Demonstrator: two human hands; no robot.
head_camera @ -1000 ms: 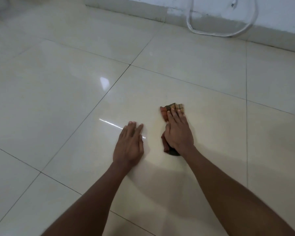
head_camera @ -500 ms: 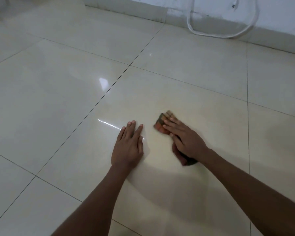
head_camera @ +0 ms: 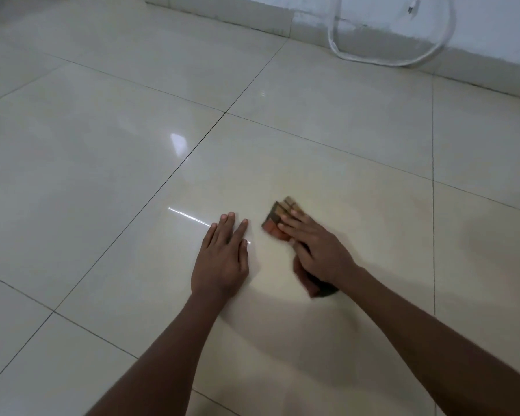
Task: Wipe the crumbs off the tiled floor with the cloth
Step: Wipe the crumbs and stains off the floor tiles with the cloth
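A small folded cloth (head_camera: 278, 219), striped red, brown and tan, lies on the glossy cream tiled floor (head_camera: 327, 163). My right hand (head_camera: 315, 247) presses flat on it with straight fingers pointing up-left, and covers most of it; a dark end of the cloth shows below the wrist. My left hand (head_camera: 222, 256) rests flat on the tile just left of the cloth, a small gap apart, fingers straight. I cannot make out any crumbs on the tile.
A white cable (head_camera: 394, 58) loops on the floor at the far wall's grey skirting (head_camera: 222, 16). Dark grout lines cross the tiles. A bright light reflection streaks the tile by my left fingertips.
My right hand has turned from pointing straight ahead to pointing up-left, sliding the cloth leftward toward my left hand. My left hand has stayed put.
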